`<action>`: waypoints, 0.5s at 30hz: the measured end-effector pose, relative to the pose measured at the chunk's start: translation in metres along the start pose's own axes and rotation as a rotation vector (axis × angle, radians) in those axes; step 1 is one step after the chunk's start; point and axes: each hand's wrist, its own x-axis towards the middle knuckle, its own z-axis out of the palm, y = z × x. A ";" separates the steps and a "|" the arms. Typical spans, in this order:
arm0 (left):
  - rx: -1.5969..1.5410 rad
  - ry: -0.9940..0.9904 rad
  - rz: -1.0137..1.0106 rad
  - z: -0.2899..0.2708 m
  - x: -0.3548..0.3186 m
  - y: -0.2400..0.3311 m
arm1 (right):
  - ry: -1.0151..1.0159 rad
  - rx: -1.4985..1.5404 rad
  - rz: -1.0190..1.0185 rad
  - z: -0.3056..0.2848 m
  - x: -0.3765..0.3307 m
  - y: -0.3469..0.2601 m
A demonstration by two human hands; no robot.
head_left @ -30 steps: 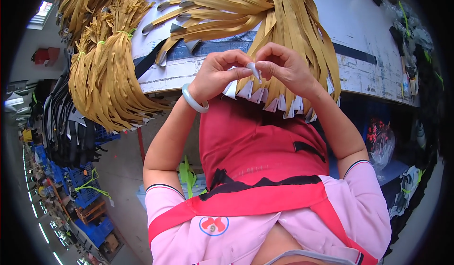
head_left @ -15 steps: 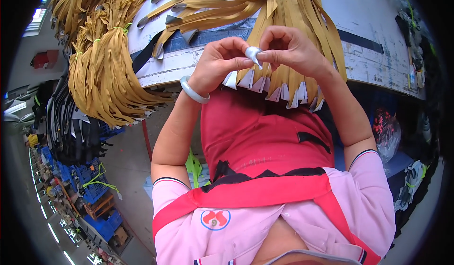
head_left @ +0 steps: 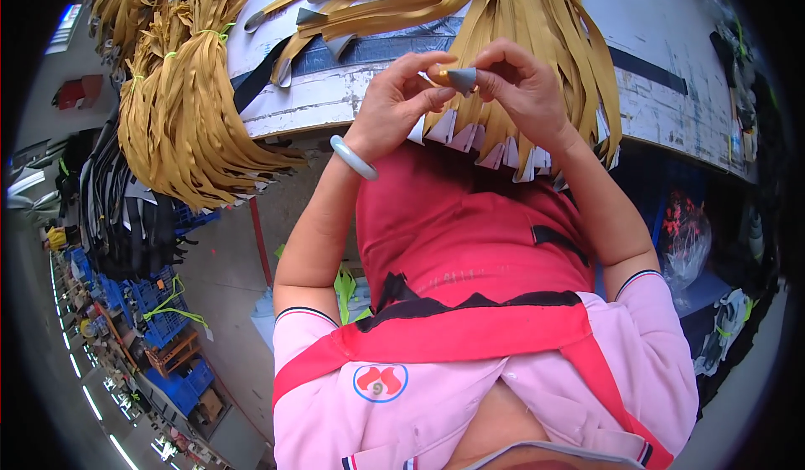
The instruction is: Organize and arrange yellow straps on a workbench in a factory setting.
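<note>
Your left hand (head_left: 401, 101) and right hand (head_left: 521, 84) both pinch grey strap tip (head_left: 461, 77) between them; strap (head_left: 503, 17) runs away across table (head_left: 671, 59).

both hands (head_left: 465, 93) pinching grey strap tip (head_left: 462, 77)

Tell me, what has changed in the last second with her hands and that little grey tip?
Both hands have lifted slightly up over the tan straps, still pinched together. The grey tip between the left hand and right hand has turned, now pointing down like a small cone. The strap bundles and the worn table stayed put.
</note>
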 end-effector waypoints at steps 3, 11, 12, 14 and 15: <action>0.482 -0.174 0.210 -0.009 0.001 -0.003 | -0.103 0.049 0.075 -0.002 -0.001 0.000; 0.788 -0.165 0.436 0.006 -0.010 0.007 | -0.089 0.036 0.254 -0.001 -0.010 -0.018; 0.845 -0.151 0.517 0.008 -0.011 0.007 | -0.117 0.030 0.205 0.001 -0.011 -0.018; 0.814 -0.135 0.476 0.009 -0.015 0.008 | -0.080 0.034 0.219 -0.006 -0.007 -0.020; 0.826 -0.145 0.494 0.008 -0.015 0.007 | -0.098 0.034 0.253 -0.008 -0.009 -0.017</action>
